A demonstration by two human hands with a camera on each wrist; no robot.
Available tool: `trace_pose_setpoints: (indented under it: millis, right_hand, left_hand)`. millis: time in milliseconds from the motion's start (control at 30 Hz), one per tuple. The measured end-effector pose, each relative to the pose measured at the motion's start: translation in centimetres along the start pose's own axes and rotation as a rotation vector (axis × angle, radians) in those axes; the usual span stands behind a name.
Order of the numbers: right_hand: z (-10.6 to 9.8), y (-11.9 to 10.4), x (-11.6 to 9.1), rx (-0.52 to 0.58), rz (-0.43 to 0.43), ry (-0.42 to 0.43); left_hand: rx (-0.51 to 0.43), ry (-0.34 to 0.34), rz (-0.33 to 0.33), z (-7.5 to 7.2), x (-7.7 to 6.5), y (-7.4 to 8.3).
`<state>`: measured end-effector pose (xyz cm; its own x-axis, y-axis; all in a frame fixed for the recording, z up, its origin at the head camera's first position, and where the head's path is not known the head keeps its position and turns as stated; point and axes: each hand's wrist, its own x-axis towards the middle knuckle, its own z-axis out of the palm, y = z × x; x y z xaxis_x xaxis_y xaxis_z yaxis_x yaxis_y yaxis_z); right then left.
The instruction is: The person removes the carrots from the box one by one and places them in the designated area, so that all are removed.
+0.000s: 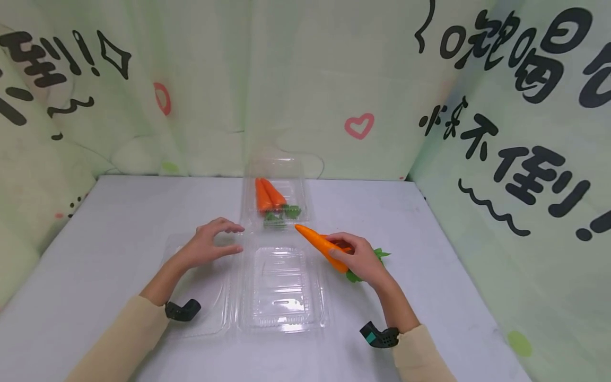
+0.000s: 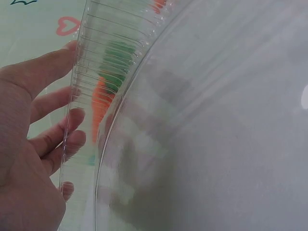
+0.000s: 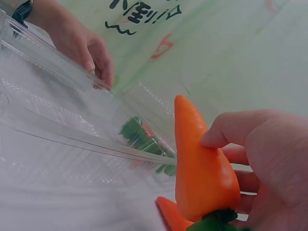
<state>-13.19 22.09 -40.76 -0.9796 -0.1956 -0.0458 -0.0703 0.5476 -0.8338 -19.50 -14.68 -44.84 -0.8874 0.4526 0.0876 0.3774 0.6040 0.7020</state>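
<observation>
My right hand (image 1: 355, 257) holds a toy carrot (image 1: 317, 244), orange with green leaves, to the right of an open clear plastic box (image 1: 281, 286). In the right wrist view the thumb presses on this carrot (image 3: 199, 163); the tip of a second carrot (image 3: 171, 214) shows below it, and whether the hand touches that one I cannot tell. My left hand (image 1: 210, 244) is at the box's far left side, thumb and fingers apart. The left wrist view shows its fingertips (image 2: 74, 120) by the clear ridged rim, holding nothing visible.
Behind the open box stands another clear box (image 1: 300, 193) with two carrots (image 1: 269, 195) in it, leaves toward me. The open box's clear lid (image 1: 205, 302) lies flat to the left on the white table (image 1: 119, 228). Printed curtains (image 1: 305, 79) enclose the back and sides.
</observation>
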Motion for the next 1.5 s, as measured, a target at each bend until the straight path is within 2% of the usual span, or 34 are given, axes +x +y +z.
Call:
trace_pose_setpoints:
  millis: [833, 1500]
  right_hand:
    - [-1.0, 1.7, -1.3, -0.112, 0.074, 0.066]
    - [-1.5, 3.6, -2.1, -0.212, 0.109, 0.075]
  left_hand:
    - [-0.001, -0.002, -0.002, 0.0, -0.3, 0.2]
    - [0.006, -0.004, 0.011, 0.2, -0.2, 0.4]
